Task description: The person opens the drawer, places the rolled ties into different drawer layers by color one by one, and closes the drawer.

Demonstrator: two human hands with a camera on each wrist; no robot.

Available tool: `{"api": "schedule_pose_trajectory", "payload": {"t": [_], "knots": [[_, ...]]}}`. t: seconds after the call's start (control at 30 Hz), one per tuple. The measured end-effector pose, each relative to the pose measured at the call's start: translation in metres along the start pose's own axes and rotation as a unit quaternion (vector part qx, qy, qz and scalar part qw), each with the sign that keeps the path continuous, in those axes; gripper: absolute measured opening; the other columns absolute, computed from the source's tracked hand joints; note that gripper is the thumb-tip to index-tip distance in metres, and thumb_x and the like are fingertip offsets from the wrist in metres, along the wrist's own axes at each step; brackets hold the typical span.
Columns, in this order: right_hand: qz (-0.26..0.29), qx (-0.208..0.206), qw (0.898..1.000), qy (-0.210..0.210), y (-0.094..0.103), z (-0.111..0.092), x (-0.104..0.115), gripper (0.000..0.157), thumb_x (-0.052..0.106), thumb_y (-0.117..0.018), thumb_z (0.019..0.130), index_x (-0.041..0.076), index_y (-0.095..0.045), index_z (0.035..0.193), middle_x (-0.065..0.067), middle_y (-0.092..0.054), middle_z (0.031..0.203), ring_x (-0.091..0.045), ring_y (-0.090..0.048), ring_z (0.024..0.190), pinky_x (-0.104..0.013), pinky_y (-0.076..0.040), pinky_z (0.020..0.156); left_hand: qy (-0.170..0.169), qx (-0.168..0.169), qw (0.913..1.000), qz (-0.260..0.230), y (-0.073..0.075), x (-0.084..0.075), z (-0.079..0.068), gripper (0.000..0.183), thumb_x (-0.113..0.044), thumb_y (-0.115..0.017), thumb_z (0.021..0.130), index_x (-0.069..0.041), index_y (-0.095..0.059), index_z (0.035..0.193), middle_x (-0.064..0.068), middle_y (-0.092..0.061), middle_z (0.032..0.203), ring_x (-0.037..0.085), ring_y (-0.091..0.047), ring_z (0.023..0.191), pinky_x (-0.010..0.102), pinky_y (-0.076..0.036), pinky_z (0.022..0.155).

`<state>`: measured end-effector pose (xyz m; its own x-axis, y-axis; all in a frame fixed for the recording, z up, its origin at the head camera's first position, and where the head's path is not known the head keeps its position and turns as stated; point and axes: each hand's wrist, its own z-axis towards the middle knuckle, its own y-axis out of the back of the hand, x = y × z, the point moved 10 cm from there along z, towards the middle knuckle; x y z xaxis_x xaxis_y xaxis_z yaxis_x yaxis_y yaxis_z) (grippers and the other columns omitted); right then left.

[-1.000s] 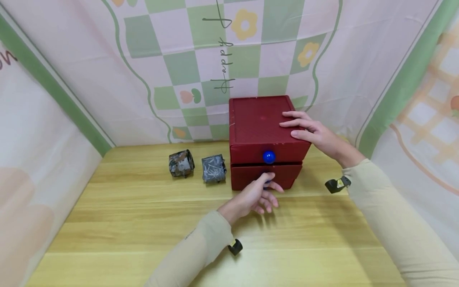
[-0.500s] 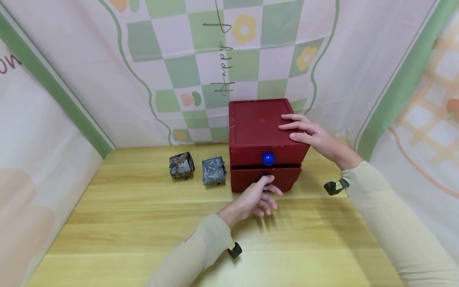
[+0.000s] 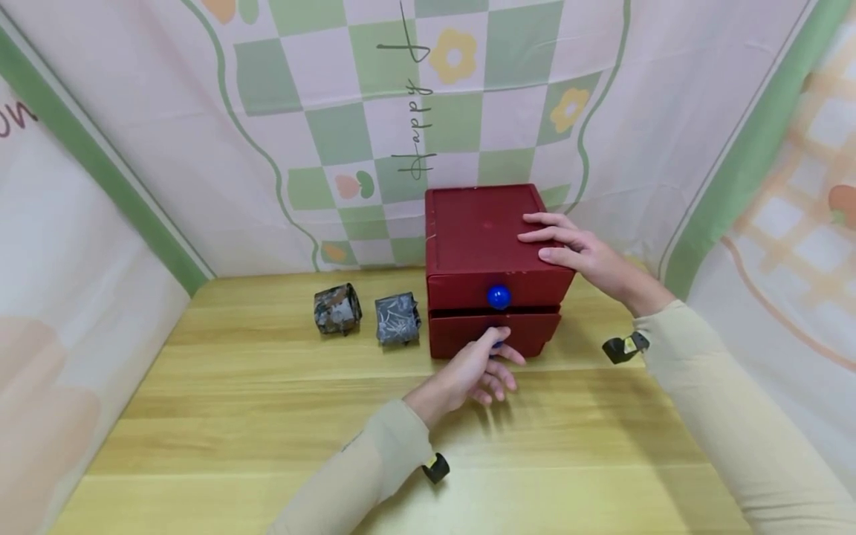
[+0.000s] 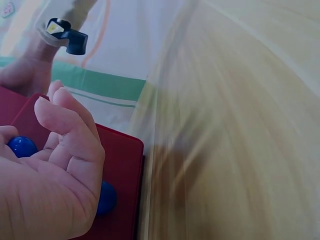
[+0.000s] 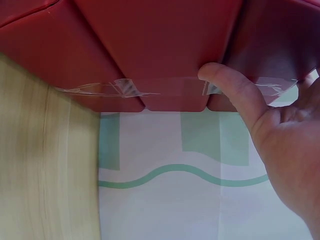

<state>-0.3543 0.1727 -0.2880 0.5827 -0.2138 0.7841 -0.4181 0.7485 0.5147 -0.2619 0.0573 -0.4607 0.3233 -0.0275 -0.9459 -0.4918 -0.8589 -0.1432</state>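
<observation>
A red chest of drawers (image 3: 481,230) stands on the table against the back cloth. My left hand (image 3: 471,371) pinches a blue round knob (image 4: 22,147) below the top drawer's knob, between thumb and index finger; its other fingers hang loosely bent. That drawer front (image 3: 461,331) sticks out a little, with a dark gap above it. The top drawer's blue knob (image 3: 499,297) is free. Another blue knob (image 4: 107,198) shows nearer the table in the left wrist view. My right hand (image 3: 585,256) rests with spread fingers on the chest's top right edge; its thumb (image 5: 232,90) touches the red surface.
Left of the chest, two small dark patterned rolls lie on the wooden table (image 3: 267,416): a grey one with white lines (image 3: 397,319) and a camouflage one (image 3: 337,308). Patterned cloth (image 3: 394,126) hangs behind and at both sides.
The head view has shifted very slightly. Both hands keep their places on the chest, and the pulled-out drawer front shows no clear movement.
</observation>
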Motion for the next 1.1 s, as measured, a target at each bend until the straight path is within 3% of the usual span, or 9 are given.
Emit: {"api": "schedule_pose_trajectory", "payload": {"t": [0.3,0.53,0.73,1.1], "knots": [[-0.014,-0.007,1.000,0.004,0.002,0.000,0.001,0.033,0.008,-0.051,0.097,0.004,-0.058,0.129,-0.003,-0.030,0.150,-0.017,-0.016,0.140,-0.019,-0.028,0.100,0.011,0.006,0.9999,0.009,-0.005,0.002,-0.006,0.069,-0.075,-0.042,0.081,-0.014,-0.066,0.102,0.009,-0.065,0.072,0.017,-0.055,0.049,0.025,-0.041,0.039],[-0.009,-0.004,1.000,-0.003,0.001,0.000,0.000,0.033,0.009,-0.051,0.097,0.005,-0.058,0.130,-0.002,-0.029,0.151,-0.017,-0.016,0.139,-0.018,-0.032,0.098,0.005,0.014,0.9999,-0.004,-0.004,0.006,-0.004,0.078,-0.079,-0.038,0.080,-0.010,-0.064,0.108,0.010,-0.065,0.073,0.018,-0.054,0.050,0.026,-0.043,0.041],[-0.010,-0.004,1.000,-0.001,0.000,0.002,0.000,0.033,0.010,-0.051,0.097,0.006,-0.058,0.129,-0.002,-0.029,0.150,-0.017,-0.016,0.139,-0.018,-0.034,0.097,-0.018,0.040,0.9987,-0.024,-0.006,0.005,-0.004,0.074,-0.075,-0.038,0.084,-0.010,-0.063,0.111,0.009,-0.063,0.072,0.017,-0.054,0.051,0.025,-0.043,0.042],[-0.013,-0.004,1.000,-0.002,0.000,0.001,-0.001,0.033,0.007,-0.052,0.097,0.005,-0.058,0.130,-0.003,-0.029,0.151,-0.017,-0.016,0.139,-0.018,-0.033,0.096,-0.016,0.068,0.9974,-0.012,-0.014,0.006,-0.013,0.069,-0.073,-0.038,0.085,-0.012,-0.062,0.106,0.008,-0.062,0.071,0.018,-0.053,0.050,0.025,-0.043,0.041]]}}
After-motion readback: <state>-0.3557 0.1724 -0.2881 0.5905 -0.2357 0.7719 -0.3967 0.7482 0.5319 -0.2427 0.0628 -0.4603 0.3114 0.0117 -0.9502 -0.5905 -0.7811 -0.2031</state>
